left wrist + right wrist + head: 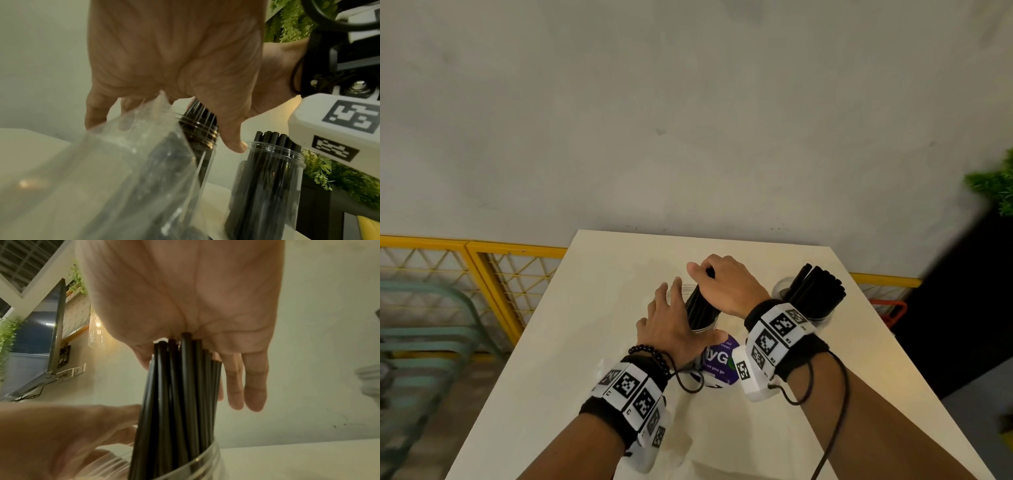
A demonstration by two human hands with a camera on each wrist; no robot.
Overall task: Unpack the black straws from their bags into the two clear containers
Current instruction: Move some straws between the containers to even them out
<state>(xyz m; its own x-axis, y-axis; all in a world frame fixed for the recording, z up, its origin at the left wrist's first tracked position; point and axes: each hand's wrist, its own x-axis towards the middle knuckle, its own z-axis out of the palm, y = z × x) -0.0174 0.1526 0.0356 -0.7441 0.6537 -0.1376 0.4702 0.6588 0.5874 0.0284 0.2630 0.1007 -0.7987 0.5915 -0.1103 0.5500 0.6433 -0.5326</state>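
Two clear containers stand on the white table (551,359). The left container (703,327) holds a bundle of black straws (698,308) that sticks out of its mouth. My right hand (726,287) lies over the straw tops, the palm (195,296) on their ends (180,353) and the fingers (246,386) straight down the far side. My left hand (671,325) rests flat against that container's left side, fingers extended. A clear empty-looking bag (127,170) lies blurred between the left palm and the container (197,129). The right container (782,287) is packed with black straws (815,291).
A round purple-and-white printed item (717,359) lies on the table just in front of the left container, between my wrists. A yellow mesh fence (482,274) and a green chair (421,325) stand left of the table. A plant (993,185) sits on a black block at the right.
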